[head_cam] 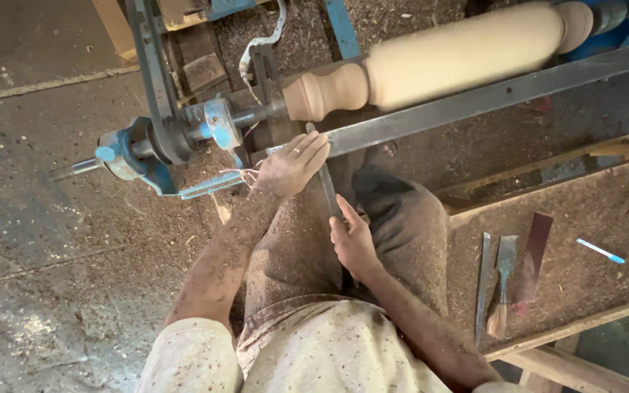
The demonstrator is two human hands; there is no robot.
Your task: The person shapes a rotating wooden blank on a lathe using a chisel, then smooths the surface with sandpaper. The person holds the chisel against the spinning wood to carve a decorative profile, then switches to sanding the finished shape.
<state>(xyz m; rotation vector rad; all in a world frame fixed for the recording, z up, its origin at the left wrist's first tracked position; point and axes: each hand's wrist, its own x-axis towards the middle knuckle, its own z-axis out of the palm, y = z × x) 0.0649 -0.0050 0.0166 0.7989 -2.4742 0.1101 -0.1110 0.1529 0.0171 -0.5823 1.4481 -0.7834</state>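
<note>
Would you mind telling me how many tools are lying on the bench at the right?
3: a thin bar, a chisel beside it, and a blue pen farther right. Sawdust may hide others.

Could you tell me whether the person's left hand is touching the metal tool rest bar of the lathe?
Touching. The head view shows the left hand lying with its fingers pressed flat on the end of the tool rest bar, no gap visible between them.

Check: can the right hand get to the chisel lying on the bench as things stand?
Probably yes. The chisel lies in the open on the sawdust-covered bench, on the right hand's side, nothing over it. But that hand is gripping a long turning tool.
</note>
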